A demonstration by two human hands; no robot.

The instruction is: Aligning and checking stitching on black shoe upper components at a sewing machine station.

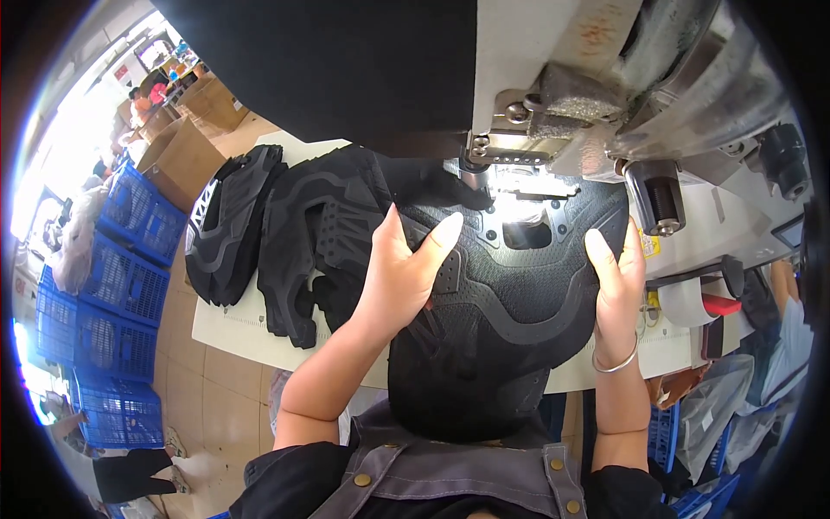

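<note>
A large black panel (pixel 510 294) of textured fabric, with raised smooth bands and a cut-out near its far end, lies under the sewing machine head (pixel 510 69). Its near part hangs down over the table's front edge toward my lap. My left hand (pixel 399 272) grips the left side of the panel, thumb on top and the other fingers partly hidden beneath. On the right edge, my right hand (pixel 616 277) pinches the panel between thumb and fingers. A bright lamp glares around the machine's stitching area (pixel 523 186), so the needle cannot be made out.
Stacked black pieces (pixel 316 225) cover the left of the pale table (pixel 225 324), with another black bundle (pixel 229 225) beside them. Blue plastic crates (pixel 121 290) and cardboard boxes (pixel 181 160) stand on the floor at left. Clear plastic bags (pixel 709 424) lie at lower right.
</note>
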